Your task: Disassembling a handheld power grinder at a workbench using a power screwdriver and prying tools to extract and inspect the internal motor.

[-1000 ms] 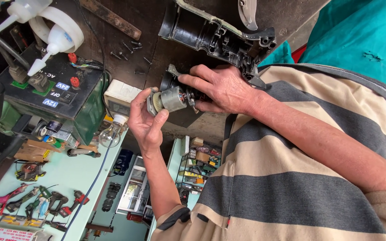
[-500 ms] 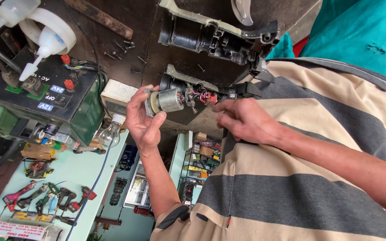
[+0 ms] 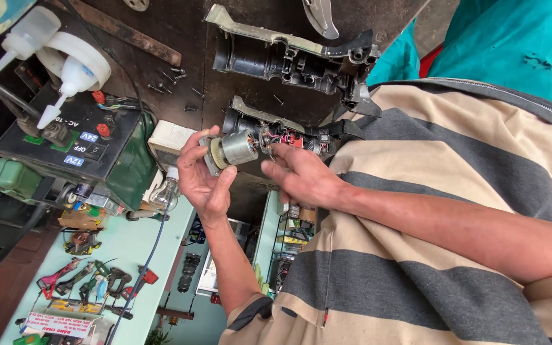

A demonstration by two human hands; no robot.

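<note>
- Head view: my left hand [image 3: 202, 176] is cupped around the round end of a small grey motor [image 3: 237, 147], thumb and fingers closed on its gear end, holding it up in front of the dark bench.
- My right hand [image 3: 301, 176] is at the other end of the motor, fingers curled loosely toward the red and dark wiring [image 3: 282, 137] trailing from it; I think the fingertips touch the wires, but the angle leaves that unclear.
- The wiring runs from the motor into a black open tool housing half [image 3: 289, 128] just behind the motor.
- A second, larger housing half [image 3: 289, 57] lies further from the motor, beyond the first.
- On the far side of the motor from my right hand sits a green power supply box [image 3: 91, 153], with a white squeeze bottle [image 3: 71, 80] above it.
- A clear bulb [image 3: 164, 195] hangs near the motor, beside my left wrist.
</note>
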